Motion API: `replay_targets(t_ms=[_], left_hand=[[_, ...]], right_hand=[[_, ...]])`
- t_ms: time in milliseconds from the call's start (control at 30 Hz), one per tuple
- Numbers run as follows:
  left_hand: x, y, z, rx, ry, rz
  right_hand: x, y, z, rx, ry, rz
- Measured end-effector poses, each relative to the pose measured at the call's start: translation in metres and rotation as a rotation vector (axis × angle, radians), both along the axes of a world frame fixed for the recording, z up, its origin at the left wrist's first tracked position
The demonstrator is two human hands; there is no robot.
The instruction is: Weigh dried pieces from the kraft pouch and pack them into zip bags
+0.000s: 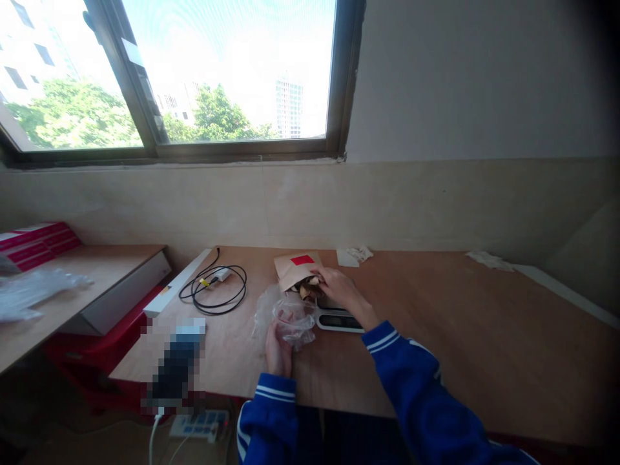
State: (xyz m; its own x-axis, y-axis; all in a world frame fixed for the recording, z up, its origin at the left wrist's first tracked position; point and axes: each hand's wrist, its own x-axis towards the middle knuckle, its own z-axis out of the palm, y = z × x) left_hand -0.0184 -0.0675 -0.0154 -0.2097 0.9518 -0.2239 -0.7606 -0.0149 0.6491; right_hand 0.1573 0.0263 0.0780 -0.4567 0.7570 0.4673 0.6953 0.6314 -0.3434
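A brown paper bag (289,269) with a red label lies with its mouth toward me, and dried brown pieces (306,288) show in the opening. My right hand (340,289) is at the right side of that mouth, fingers bent and closed; what they pinch is hidden. In front of the paper bag, my left hand (279,345) grips a crumpled clear plastic bag (298,323), its fingers partly seen through the film. Below my right hand sits a flat digital scale (340,321) with a dark display, partly covered by the hand and bags.
A coiled black cable (213,311) lies on the wooden table (455,349) to the left, near a blurred phone (177,361). Crumpled tissue (359,253) is at the back by the wall. A power strip (201,423) rests below the table's front edge. Another table (121,258) stands left.
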Motion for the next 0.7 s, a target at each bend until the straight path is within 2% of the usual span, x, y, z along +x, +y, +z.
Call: replay_targets(t_ms=[167,300,533,700], left_hand=[[0.0,-0.003,0.002,-0.012,-0.024,0.0],[-0.002,-0.002,0.002,-0.036,-0.034,-0.01],[-0.004,-0.002,-0.001,-0.044,-0.063,-0.024],[-0.004,-0.002,-0.002,-0.068,-0.098,-0.029]], right_hand=[[-0.007,0.036,0.053,-0.013,-0.031,-0.04],[-0.011,0.066,0.08,0.012,-0.013,-0.008],[-0.016,0.094,0.104,0.045,0.064,0.184],[-0.016,0.112,0.106,0.062,0.031,0.147]])
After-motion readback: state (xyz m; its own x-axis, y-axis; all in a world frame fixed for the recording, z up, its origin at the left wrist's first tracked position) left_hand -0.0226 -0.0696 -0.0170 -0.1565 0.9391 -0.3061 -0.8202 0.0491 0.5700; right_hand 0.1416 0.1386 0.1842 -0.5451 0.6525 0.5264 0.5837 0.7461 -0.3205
